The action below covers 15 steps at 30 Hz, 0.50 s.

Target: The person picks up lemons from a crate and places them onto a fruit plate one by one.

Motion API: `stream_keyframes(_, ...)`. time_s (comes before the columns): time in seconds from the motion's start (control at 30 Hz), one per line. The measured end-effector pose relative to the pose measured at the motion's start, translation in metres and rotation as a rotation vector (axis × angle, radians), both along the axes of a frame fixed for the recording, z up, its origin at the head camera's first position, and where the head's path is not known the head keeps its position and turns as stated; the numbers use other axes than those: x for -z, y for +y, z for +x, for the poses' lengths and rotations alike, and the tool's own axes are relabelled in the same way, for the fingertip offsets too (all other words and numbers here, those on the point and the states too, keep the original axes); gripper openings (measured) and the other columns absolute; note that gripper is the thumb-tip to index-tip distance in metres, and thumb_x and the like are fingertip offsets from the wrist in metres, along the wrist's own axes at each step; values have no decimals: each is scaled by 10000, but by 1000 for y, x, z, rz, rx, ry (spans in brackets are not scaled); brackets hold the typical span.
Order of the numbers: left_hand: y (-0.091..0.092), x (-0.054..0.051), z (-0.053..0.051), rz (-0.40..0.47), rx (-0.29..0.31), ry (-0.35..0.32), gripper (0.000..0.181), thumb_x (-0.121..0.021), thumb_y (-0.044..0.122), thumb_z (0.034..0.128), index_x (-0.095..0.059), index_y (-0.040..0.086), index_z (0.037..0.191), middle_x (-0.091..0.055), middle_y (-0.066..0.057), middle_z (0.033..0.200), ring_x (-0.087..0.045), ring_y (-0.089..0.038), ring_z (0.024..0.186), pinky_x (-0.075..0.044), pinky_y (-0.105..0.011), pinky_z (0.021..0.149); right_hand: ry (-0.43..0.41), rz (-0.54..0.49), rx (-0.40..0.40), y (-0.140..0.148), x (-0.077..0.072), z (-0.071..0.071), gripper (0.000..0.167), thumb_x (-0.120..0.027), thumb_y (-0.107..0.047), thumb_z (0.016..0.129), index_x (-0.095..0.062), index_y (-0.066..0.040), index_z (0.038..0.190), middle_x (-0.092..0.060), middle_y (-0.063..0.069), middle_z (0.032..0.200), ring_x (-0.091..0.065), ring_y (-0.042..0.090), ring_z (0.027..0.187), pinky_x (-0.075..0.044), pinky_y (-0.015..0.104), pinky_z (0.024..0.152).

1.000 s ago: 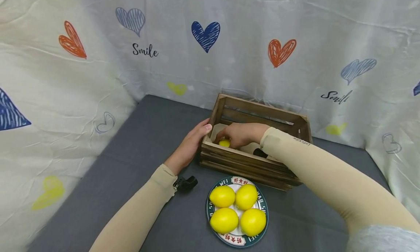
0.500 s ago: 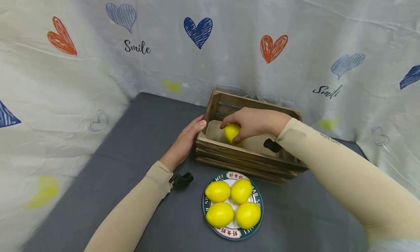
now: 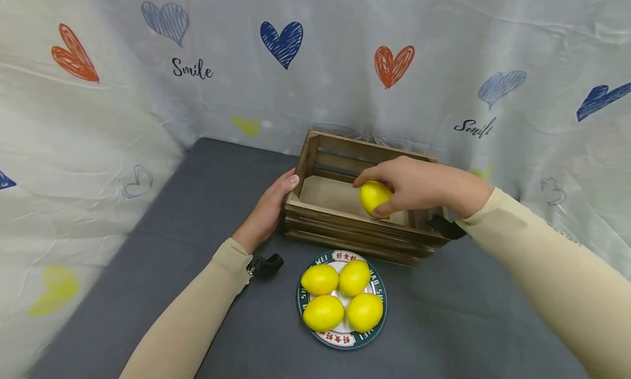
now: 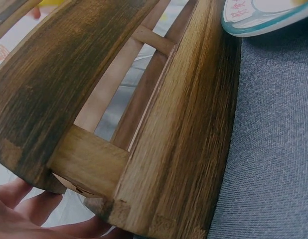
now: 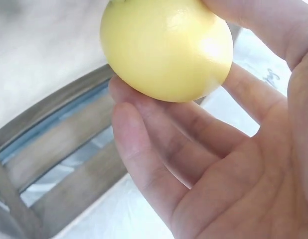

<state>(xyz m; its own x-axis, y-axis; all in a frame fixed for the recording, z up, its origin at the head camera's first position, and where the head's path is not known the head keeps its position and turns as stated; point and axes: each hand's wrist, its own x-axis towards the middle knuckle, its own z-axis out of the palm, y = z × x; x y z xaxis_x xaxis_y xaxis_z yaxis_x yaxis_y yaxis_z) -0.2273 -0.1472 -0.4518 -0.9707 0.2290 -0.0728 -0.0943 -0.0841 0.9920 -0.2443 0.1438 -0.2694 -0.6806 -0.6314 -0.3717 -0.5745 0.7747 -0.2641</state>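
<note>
My right hand (image 3: 419, 184) holds a yellow lemon (image 3: 374, 198) between thumb and fingers, over the front part of a brown slatted wooden crate (image 3: 352, 231). In the right wrist view the lemon (image 5: 166, 47) sits at the fingertips, off the palm. At the crate's left end, my left hand (image 3: 268, 206) rests against the outer side, its thumb by the top rim. The left wrist view shows that hand's fingers (image 4: 39, 204) touching the end of the crate (image 4: 174, 149). A round plate (image 3: 342, 347) with several lemons (image 3: 322, 313) stands in front of the crate.
The crate and plate stand on a dark grey cloth-covered table (image 3: 197, 187). A pale curtain (image 3: 335, 83) printed with hearts hangs close behind the crate and along the left side. Black straps with small devices (image 3: 266, 265) are on both wrists.
My right hand has lifted the lemon from the crate's left inner corner and moved it up and to the right. My left hand stays at the crate's end. The head view has shifted slightly.
</note>
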Motion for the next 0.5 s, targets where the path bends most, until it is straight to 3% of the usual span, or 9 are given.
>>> stream_keyframes(0.5,-1,1,1,-39,5,10,815,-481,587,1060,-226,226,1745,-183,-24,1821,-193,-265,1673,-188,-581,1357,147,-20,-53,20,-34,49,576,-846,-256,922,-657,-337,1460,-694,-63,1306,-615,171,1020,-553,365,843)
